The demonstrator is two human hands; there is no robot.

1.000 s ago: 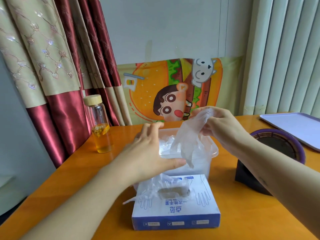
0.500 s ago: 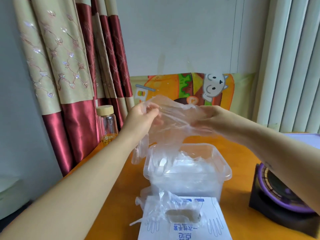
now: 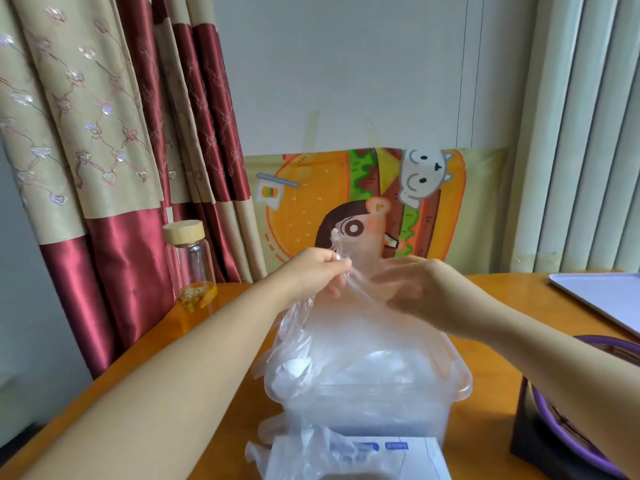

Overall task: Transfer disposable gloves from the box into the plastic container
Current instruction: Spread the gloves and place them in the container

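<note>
The left hand (image 3: 318, 271) is pinching a thin, crinkly clear glove (image 3: 346, 327) hanging over the rounded plastic container (image 3: 460, 379); the right hand (image 3: 419, 289) is blurring behind film, grip unclear. Glossy orange table (image 3: 491, 427), satin curtain (image 3: 104, 133).

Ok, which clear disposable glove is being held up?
The thin clear glove pinched by the left hand above the clear plastic container; the rest lie inside it or poke from the white box.

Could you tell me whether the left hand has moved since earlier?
Yes: the left hand rose from the rim of the plastic container to above it.
</note>
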